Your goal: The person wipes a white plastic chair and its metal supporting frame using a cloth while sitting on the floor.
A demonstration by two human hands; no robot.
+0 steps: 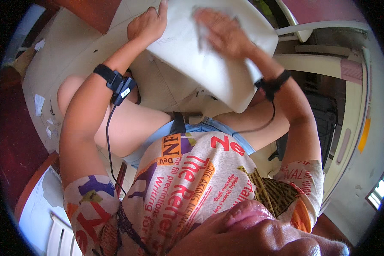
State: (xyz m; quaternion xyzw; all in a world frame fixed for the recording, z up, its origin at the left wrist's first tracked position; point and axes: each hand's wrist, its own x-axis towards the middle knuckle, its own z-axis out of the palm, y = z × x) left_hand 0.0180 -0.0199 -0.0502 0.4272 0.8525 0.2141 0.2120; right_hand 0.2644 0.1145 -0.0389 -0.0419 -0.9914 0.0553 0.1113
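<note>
A white, smooth-surfaced slab or tabletop (204, 68) with rounded corners lies above my thighs, its near corner pointing towards my lap. Faint marks show on its surface. My left hand (148, 22) is at its left edge, back upward, fingers curled under and thumb extended; whether it grips the edge is hidden. Over the upper right part of the slab is my right hand (220, 32), blurred by motion. Blurred grey patches lie beside its fingers, and I cannot tell whether it holds something. Both forearms wear black straps, the left one with a small black device and cable.
Tiled floor (160, 83) shows below the slab, with paper scraps (39, 104) at left. A reddish-brown piece of furniture (92, 12) stands at upper left. At right is a cream frame or shelf (345, 128) beside a dark object (320, 118).
</note>
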